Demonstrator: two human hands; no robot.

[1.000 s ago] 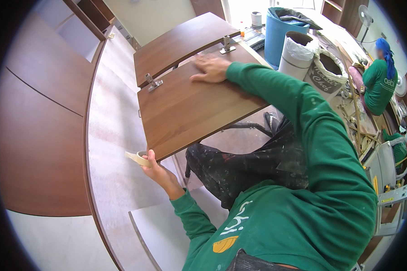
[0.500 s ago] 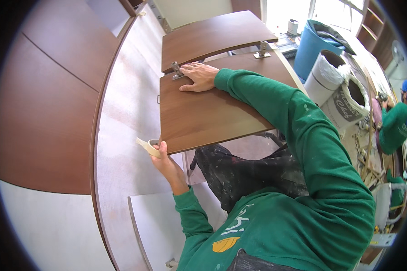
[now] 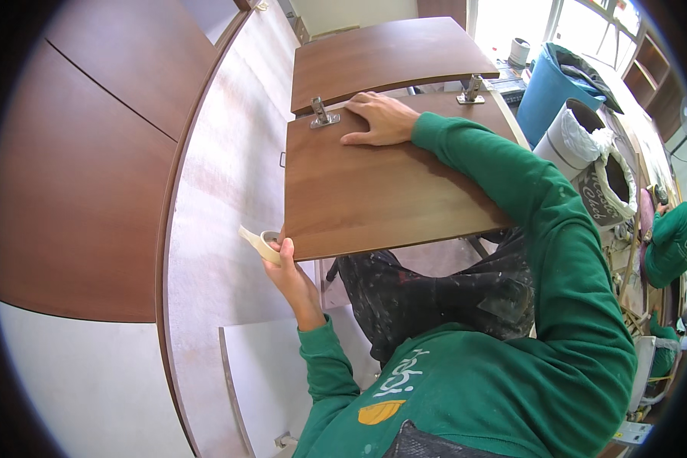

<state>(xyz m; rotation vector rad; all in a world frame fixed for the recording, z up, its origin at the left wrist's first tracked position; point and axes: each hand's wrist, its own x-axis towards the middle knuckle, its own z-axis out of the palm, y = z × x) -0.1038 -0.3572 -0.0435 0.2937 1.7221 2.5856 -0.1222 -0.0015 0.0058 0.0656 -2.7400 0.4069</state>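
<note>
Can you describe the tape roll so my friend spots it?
Find the nearer brown board, with two metal hinges. At its lower left corner, the left hand holds the tape roll. Unlike the flat board, it's a pale ring with a loose end.

Brown panel (image 3: 382, 195) lying hinge-side up

Right fingers (image 3: 366, 104) spread palm-down at arm's reach; left fingers (image 3: 285, 252) curl inward.

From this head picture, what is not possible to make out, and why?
Head view:
Near brown panel: underside, turned away from the camera.
Left hand: some fingers, behind the tape roll and panel.
Green-sleeved co-worker: partly cut off by the dark right rim.
Clutter at right: too small to identify.
</note>
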